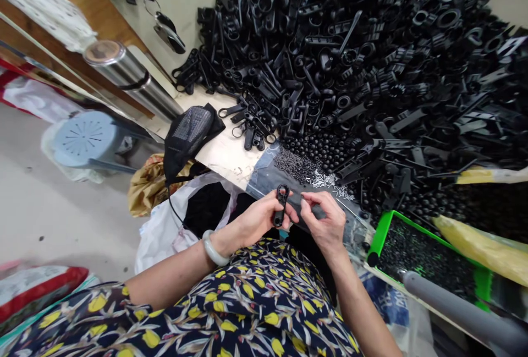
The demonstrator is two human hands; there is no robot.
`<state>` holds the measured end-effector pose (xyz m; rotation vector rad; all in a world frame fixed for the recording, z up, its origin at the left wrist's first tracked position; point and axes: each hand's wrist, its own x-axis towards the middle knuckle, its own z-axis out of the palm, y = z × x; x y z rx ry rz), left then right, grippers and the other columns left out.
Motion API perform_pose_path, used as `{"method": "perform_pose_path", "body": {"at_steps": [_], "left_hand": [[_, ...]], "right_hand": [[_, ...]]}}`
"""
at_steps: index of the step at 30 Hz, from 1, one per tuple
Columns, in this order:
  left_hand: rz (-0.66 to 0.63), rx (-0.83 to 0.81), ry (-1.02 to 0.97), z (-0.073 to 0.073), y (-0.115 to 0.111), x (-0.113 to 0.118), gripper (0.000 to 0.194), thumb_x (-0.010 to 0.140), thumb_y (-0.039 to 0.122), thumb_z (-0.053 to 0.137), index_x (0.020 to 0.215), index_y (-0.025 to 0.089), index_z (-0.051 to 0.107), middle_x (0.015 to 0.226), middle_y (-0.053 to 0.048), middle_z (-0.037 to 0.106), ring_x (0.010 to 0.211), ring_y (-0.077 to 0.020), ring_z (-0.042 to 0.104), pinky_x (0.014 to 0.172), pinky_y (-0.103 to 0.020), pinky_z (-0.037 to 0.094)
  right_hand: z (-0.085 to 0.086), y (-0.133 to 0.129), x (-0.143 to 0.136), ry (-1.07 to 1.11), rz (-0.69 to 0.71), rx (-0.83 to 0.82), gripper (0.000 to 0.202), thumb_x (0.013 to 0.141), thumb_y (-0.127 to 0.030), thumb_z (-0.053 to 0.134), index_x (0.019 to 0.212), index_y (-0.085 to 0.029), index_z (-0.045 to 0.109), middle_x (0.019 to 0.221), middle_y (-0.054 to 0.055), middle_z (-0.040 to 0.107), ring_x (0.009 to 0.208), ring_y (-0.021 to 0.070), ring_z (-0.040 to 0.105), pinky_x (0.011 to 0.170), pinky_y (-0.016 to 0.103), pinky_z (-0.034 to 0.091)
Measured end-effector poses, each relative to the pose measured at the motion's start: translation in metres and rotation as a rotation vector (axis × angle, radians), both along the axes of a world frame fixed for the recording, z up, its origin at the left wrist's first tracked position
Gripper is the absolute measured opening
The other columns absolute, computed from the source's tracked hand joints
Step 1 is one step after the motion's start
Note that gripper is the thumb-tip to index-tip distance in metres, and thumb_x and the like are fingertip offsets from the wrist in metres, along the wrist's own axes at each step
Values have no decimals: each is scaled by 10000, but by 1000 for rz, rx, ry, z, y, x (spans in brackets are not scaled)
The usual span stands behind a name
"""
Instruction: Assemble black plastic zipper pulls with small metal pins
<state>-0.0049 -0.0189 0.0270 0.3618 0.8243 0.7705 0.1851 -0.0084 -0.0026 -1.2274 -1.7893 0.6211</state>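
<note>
My left hand is closed around a black plastic lever-shaped part, with its ringed end up and its narrow end down. Just to the right, my right hand pinches with thumb and forefinger; a tiny dark piece shows at the fingertips, too small to name. The two hands are apart, above the near table edge. Past them lie small dark bits, a heap of thin silvery pins and many round black beads.
A large pile of black plastic parts covers the table's far side. At right stands a green tray of small black pieces, beside a grey cylindrical bar. A steel flask and a black mesh pouch are at left.
</note>
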Motion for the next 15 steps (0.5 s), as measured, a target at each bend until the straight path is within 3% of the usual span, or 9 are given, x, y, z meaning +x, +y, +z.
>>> {"method": "perform_pose_path", "body": {"at_steps": [3, 6, 15], "left_hand": [[-16, 45, 115, 1, -3, -3, 250, 713, 166, 654, 958, 171, 609, 906, -24, 662, 722, -126, 586, 717, -272, 450], [-39, 81, 167, 2, -5, -2, 211, 730, 181, 659, 933, 171, 607, 935, -21, 641, 750, -125, 565, 746, -280, 444], [-21, 151, 228, -7, -13, 4, 184, 841, 228, 628, 1010, 172, 580, 857, 9, 586, 762, -131, 530, 772, -280, 427]], "right_hand": [[-1, -6, -4, -40, 100, -17, 119, 943, -188, 678, 1042, -225, 730, 826, 14, 708, 720, 159, 631, 690, 319, 523], [-4, -9, -9, -130, 151, 37, 127, 952, -188, 674, 1060, -219, 733, 820, 19, 716, 726, 161, 632, 688, 315, 517], [-1, -13, -12, -428, 152, 224, 166, 999, -177, 623, 1108, -210, 744, 817, 29, 739, 713, 157, 608, 678, 304, 468]]}}
